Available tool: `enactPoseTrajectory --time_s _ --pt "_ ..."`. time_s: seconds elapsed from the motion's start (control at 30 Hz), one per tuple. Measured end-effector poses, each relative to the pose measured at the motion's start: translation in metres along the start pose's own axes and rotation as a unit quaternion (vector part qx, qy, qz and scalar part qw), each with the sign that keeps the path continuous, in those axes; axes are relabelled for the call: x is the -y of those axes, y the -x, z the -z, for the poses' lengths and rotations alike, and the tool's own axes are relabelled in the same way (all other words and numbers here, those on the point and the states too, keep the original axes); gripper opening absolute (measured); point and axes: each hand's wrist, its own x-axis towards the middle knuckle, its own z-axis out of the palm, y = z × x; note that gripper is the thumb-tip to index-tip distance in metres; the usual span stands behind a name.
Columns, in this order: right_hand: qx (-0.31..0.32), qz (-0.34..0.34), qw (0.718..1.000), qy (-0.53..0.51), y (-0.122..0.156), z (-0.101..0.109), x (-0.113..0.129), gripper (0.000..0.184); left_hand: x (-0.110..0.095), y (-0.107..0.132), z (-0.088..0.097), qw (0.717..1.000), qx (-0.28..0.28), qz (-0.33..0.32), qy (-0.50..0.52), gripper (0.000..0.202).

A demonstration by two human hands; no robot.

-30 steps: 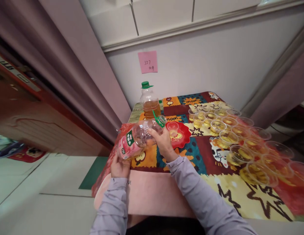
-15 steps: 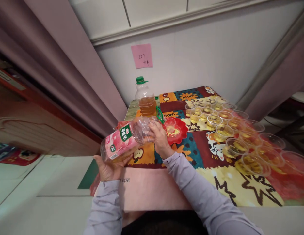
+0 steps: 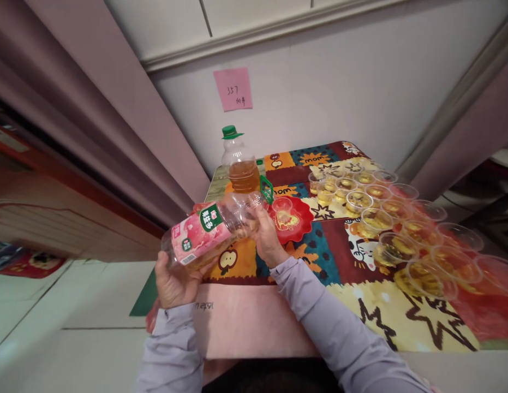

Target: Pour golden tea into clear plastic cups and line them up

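I hold a clear plastic bottle with a pink label (image 3: 208,232) tilted almost flat, its mouth toward a small clear cup (image 3: 282,209). My left hand (image 3: 175,281) cups the bottle's base from below, fingers closed around it. My right hand (image 3: 265,234) grips the bottle near its neck, where a green cap ring (image 3: 267,189) hangs loose. The cup stands on a red plate (image 3: 297,221) on the patterned tablecloth (image 3: 331,256).
A second bottle with amber liquid and a green cap (image 3: 238,164) stands upright at the table's far left. Several clear cups holding yellow liquid (image 3: 395,218) stand in rows to the right. A pink note (image 3: 233,89) sticks to the wall behind.
The bottle's base has risen and swung left, tilting the mouth lower toward the cup. My left hand shifted left under the base. The camera view drifted slightly.
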Motion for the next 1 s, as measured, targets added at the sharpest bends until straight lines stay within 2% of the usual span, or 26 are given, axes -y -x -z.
enactPoseTrajectory --time_s 0.13,0.37,0.5,0.63,0.77,1.0 --pt "0.026 -0.009 0.999 -0.017 -0.001 0.001 -0.003 0.065 -0.004 -0.003 -0.003 1.000 -0.008 -0.014 0.009 0.077" --pt "0.008 -0.006 1.000 -0.003 0.001 -0.002 -0.002 0.063 -0.016 0.001 -0.017 0.999 -0.052 -0.014 0.003 0.072" --pt "-0.002 -0.001 1.000 0.006 0.004 -0.003 -0.001 0.057 -0.019 0.005 -0.025 0.999 -0.053 -0.009 0.000 0.071" --pt "0.000 0.004 1.000 -0.026 0.004 -0.003 0.000 0.049 -0.022 0.006 -0.033 0.998 -0.056 -0.011 0.000 0.074" --pt "-0.017 0.006 0.999 -0.051 0.003 -0.004 0.001 0.043 -0.025 0.007 -0.041 0.999 -0.048 -0.013 0.009 0.067" --pt "-0.038 -0.016 0.995 -0.094 0.004 -0.008 0.005 0.032 -0.030 0.009 -0.049 0.999 -0.049 -0.015 -0.005 0.067"
